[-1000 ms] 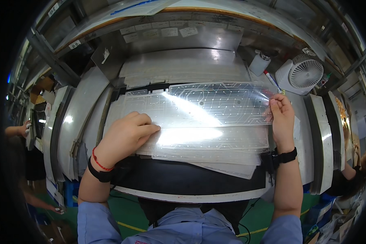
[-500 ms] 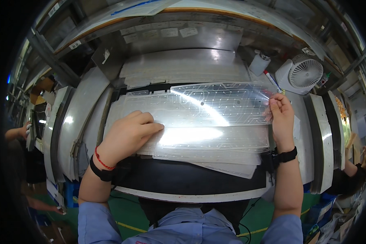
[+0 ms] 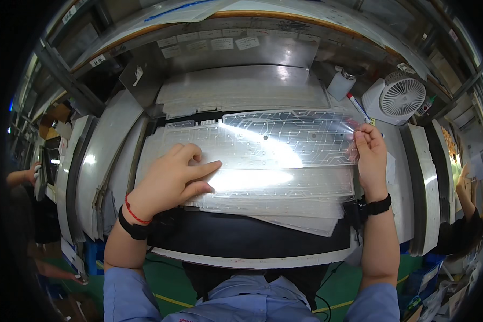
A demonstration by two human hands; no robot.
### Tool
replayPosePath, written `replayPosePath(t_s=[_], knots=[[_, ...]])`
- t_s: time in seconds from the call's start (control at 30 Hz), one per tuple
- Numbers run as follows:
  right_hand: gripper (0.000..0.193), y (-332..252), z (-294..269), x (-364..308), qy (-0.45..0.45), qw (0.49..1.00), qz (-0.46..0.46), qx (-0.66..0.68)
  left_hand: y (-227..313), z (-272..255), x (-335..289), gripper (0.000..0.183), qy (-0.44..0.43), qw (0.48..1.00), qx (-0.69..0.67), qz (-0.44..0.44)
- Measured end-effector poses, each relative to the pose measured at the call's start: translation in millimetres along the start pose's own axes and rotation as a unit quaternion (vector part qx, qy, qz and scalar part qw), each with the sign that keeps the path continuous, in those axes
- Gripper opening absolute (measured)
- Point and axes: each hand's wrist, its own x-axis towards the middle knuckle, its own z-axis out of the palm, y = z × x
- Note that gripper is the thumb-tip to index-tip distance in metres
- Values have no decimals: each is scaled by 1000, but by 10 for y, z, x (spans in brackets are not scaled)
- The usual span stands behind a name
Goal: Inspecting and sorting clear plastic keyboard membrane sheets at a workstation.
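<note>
A clear flexible sheet printed with fine circuit lines and dots (image 3: 306, 123) lies tilted over a stack of similar sheets (image 3: 300, 206). My right hand (image 3: 371, 155) pinches its right end between thumb and fingers, where the film bends a little. At the sheet's lower left corner, my left hand (image 3: 169, 174) has its index finger stretched out, with the thumb apart below it. The fingertip is at the film's edge; whether it presses on it I cannot tell. Bright glare hides part of the sheets.
Behind the stack lies a pile of metal-grey plates (image 3: 241, 88). A white fan (image 3: 394, 99), a white bottle (image 3: 342, 84) and a marker (image 3: 359, 106) stand or lie at the back right. Large curved sheets (image 3: 104, 166) lean at the left. Other people work at both sides.
My left thumb has come away from the index finger and moved down, and the index finger has shifted slightly right. The right hand keeps its pinch, almost still.
</note>
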Motion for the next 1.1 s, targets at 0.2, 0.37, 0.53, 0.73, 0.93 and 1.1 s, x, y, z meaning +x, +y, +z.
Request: replayPosePath(t_s=[0.2, 0.37, 0.53, 0.73, 0.93, 1.1], knots=[[15, 1, -5, 8, -6, 1000, -4, -1, -78, -40, -65, 25, 60, 995, -73, -18], [13, -17, 4, -2, -1, 1000, -9, -1, -333, 31, -125, 5, 231, 928, -271, -111], [12, -28, 19, -15, 8, 1000, -18, 22, -442, 51, -116, 7, 269, 865, -375, -198], [11, -21, 3, -14, 18, 999, -29, 41, -913, 176, -50, 28, 412, 790, -394, -226], [10, -36, 10, -15, 10, 997, -35, 63, -1615, 160, -339, 32, 341, 743, -515, -260], [10, -2, -27, -16, 0, 998, -28, 57, -1037, 138, 23, 28, 338, 722, -509, -324]])
